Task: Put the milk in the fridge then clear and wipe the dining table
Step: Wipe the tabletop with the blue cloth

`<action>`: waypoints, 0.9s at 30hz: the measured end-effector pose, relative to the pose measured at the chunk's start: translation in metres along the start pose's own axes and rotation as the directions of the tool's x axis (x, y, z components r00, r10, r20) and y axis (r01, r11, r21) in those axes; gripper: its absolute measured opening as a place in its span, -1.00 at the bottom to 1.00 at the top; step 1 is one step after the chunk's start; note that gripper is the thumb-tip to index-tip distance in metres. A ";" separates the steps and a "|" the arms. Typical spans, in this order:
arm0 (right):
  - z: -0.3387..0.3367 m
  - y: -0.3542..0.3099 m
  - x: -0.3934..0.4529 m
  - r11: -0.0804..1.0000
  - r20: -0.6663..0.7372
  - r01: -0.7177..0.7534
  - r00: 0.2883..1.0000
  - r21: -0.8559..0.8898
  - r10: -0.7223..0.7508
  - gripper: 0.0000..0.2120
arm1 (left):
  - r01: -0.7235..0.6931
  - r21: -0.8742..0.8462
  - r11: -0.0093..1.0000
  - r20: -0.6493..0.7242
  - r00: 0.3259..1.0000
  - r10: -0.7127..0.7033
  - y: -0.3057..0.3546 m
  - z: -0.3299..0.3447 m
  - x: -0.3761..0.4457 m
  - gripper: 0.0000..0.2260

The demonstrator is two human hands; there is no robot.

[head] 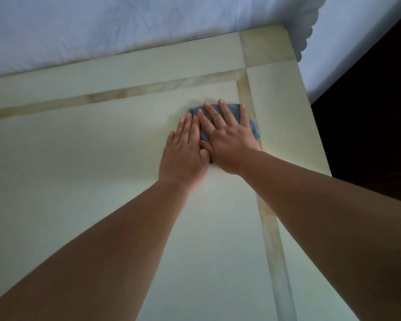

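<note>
Head view, looking down at a cream surface (102, 170) with tan inlaid bands near its far right corner. Blue cloth (232, 112) lying flat on the surface, just inside the corner where the bands meet, one edge overlapping the right band. Right hand (227, 137) pressed flat on the cloth, fingers straight and spread, a ring on one finger. Left hand (183, 151) flat beside it, fingers straight and together, fingertips at the cloth's left edge, thumb side touching the right hand. Pale blue fabric (102, 26) beyond the far edge. Dark floor (375, 112) at right.
</note>
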State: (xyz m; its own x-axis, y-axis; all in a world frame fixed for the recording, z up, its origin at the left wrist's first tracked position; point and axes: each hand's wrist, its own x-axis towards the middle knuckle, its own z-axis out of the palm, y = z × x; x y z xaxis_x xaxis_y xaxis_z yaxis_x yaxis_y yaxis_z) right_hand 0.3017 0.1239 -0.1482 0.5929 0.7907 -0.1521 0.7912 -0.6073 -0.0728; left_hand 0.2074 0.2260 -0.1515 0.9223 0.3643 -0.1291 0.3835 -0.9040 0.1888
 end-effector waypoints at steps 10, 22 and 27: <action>-0.008 0.035 0.085 0.997 -0.031 0.054 0.998 -0.061 -0.056 -0.33 | 0.073 0.020 0.997 -0.071 0.995 -0.071 -0.009 -0.001 0.078 -0.36; -0.007 0.012 0.053 0.981 0.021 -0.189 0.982 0.036 0.188 -0.38 | 0.093 0.151 0.984 0.103 0.989 -0.109 0.000 -0.019 0.065 -0.49; 0.003 -0.006 -0.007 0.981 0.015 -0.192 0.981 0.042 0.191 -0.37 | 0.093 0.114 0.989 0.117 0.987 -0.106 0.013 -0.014 -0.001 -0.49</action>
State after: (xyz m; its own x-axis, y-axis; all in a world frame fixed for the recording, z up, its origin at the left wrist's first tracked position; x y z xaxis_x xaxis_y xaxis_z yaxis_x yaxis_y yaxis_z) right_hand 0.2919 0.1216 -0.1495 0.7311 0.6587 -0.1780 0.6557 -0.7504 -0.0837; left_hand 0.2126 0.2167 -0.1356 0.8646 0.4294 -0.2611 0.4594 -0.8859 0.0641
